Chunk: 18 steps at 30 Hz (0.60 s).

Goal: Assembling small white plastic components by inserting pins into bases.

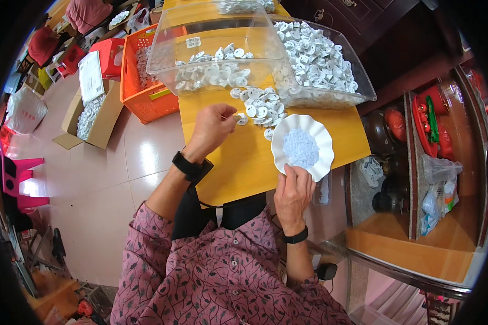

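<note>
My left hand (214, 127) is over the yellow table with its fingers pinched together. At their tips is a white round plastic piece (242, 118), seemingly held at its edge. More of these pieces (261, 108) lie in a loose pile just beyond. On the right stands a white scalloped plate (324, 142) with a heap of tiny pale pieces (301, 147) in it. My right hand (295, 196) is at the plate's near rim, fingers bent and close together over the edge. What its fingertips grip, if anything, is hidden.
A clear bin (331, 97) full of white pieces stands at the back right. A second clear bin (171, 73), tilted, holds fewer. Left of the table are an orange crate (152, 103) and a cardboard box (106, 122). A wooden shelf unit (412, 162) stands at right.
</note>
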Each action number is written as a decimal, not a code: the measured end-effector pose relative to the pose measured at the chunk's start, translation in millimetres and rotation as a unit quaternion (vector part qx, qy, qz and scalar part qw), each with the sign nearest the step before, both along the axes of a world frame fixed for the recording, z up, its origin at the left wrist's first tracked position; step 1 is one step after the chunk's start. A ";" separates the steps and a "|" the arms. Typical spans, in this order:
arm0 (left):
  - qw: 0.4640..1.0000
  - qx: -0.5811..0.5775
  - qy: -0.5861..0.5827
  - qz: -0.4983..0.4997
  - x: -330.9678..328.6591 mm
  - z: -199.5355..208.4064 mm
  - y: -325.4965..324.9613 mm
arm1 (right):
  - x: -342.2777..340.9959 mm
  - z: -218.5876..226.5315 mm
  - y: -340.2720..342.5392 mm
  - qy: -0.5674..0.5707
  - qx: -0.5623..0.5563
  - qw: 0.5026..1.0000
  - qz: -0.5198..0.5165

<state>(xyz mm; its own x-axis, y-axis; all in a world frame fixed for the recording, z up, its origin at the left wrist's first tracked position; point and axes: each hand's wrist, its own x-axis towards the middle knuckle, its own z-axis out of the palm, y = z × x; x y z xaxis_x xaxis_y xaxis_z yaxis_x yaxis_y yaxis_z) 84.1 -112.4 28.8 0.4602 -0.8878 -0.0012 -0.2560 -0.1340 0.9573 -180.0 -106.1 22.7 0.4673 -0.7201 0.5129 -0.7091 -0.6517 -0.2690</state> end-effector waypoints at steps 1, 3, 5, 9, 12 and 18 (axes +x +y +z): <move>0.995 0.004 -0.098 -0.004 -1.5 -4.6 -2.8 | 0.4 -0.4 -0.7 0.007 0.000 1.000 0.000; 0.987 -0.014 -0.160 0.000 -9.2 -9.4 -8.3 | 0.5 -0.9 -1.2 0.013 -0.001 1.000 0.000; 0.975 -0.031 -0.221 0.004 -13.6 -11.7 -12.7 | 0.2 -1.2 -1.0 0.008 -0.008 1.000 0.000; 0.966 -0.015 -0.257 -0.013 -16.0 -19.3 -18.4 | -1.0 -3.0 -1.4 -0.009 -0.016 1.000 0.011; 0.966 -0.015 -0.257 -0.007 -18.4 -22.2 -18.8 | -2.2 -2.5 0.1 -0.028 -0.012 0.999 0.019; 0.963 -0.001 -0.269 -0.027 -22.0 -17.9 -9.1 | -3.9 -4.2 2.9 -0.084 -0.006 0.996 0.003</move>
